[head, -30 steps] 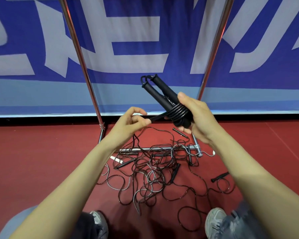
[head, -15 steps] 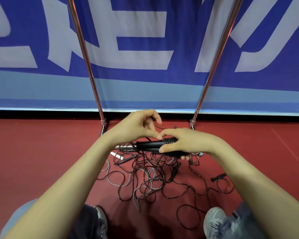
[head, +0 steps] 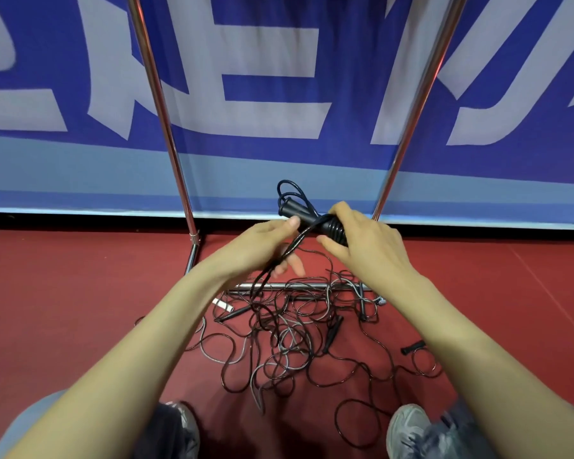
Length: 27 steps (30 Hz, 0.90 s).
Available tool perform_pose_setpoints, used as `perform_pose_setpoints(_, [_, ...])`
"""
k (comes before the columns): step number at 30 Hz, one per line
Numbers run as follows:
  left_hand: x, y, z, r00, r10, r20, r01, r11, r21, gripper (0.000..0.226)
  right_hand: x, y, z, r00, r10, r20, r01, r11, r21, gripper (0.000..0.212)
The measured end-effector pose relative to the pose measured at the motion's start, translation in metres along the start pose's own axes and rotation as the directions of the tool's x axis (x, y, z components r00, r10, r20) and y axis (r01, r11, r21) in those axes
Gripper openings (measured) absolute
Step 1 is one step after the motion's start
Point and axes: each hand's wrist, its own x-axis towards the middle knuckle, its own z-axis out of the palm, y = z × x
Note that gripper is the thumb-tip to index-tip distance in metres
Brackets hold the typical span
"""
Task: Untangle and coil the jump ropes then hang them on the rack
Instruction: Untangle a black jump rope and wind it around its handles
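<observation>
Handles of a black jump rope (head: 307,217), wound round with its own cord, sit clamped in the right hand (head: 367,248) above the base bar of the rack (head: 272,286). Close beside it, the blurred left hand (head: 257,248) seems to pinch the loose cord trailing down to the tangle of ropes (head: 289,339) on the floor (head: 80,309).

Red floor (head: 63,309): tangled jump ropes (head: 289,342) piled mid-frame, some strands crossing the rack base bar (head: 272,286). Black handle (head: 412,346) off right, white handle (head: 222,304) at left edge. Left shoe (head: 186,422) and right shoe (head: 408,429) nearest.
</observation>
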Motion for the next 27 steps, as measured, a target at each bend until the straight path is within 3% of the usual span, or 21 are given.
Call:
perform_pose_setpoints(4, [0.004, -0.007, -0.005, 0.997, 0.057, -0.055, -0.062, 0.994, -0.085, 0.020, -0.001, -0.001, 0.000, 0.999, 0.002, -0.034, -0.001, 0.999, 0.039, 0.039])
perform_pose_setpoints(7, [0.005, -0.005, -0.004, 0.969, 0.149, -0.196, -0.193, 0.953, -0.235, 0.004, 0.001, 0.001, -0.002, 0.998, 0.044, -0.044, -0.041, 0.996, 0.084, 0.038])
perform_pose_setpoints(11, [-0.001, 0.001, 0.006, 0.851, 0.385, -0.357, -0.431, 0.901, -0.054, 0.018, 0.005, 0.003, -0.001, 0.997, 0.070, -0.015, -0.068, 0.991, 0.113, 0.038])
perform_pose_setpoints(13, [-0.004, 0.003, 0.014, 0.847, 0.407, -0.342, -0.448, 0.893, -0.046, 0.021, 0.007, 0.003, -0.002, 0.998, 0.063, -0.027, -0.059, 0.988, 0.145, 0.038])
perform_pose_setpoints(16, [-0.001, 0.002, 0.015, 0.921, 0.277, -0.272, -0.327, 0.932, -0.157, 0.020, 0.010, 0.007, -0.007, 0.997, 0.072, -0.030, -0.062, 0.967, 0.248, 0.036])
perform_pose_setpoints(21, [0.001, -0.002, 0.000, 0.955, 0.190, -0.230, -0.217, 0.971, -0.101, 0.019, 0.009, 0.014, -0.017, 0.990, 0.077, 0.117, -0.137, 0.722, 0.679, 0.034])
perform_pose_setpoints(24, [0.002, -0.004, 0.003, 0.971, 0.123, -0.205, -0.167, 0.962, -0.215, 0.024, 0.006, 0.008, -0.018, 0.982, 0.049, 0.183, -0.179, 0.551, 0.815, 0.028])
perform_pose_setpoints(27, [0.005, -0.007, 0.007, 0.958, 0.077, -0.276, -0.162, 0.940, -0.301, 0.036, 0.004, 0.000, -0.013, 0.975, 0.053, 0.217, -0.218, 0.440, 0.871, 0.021])
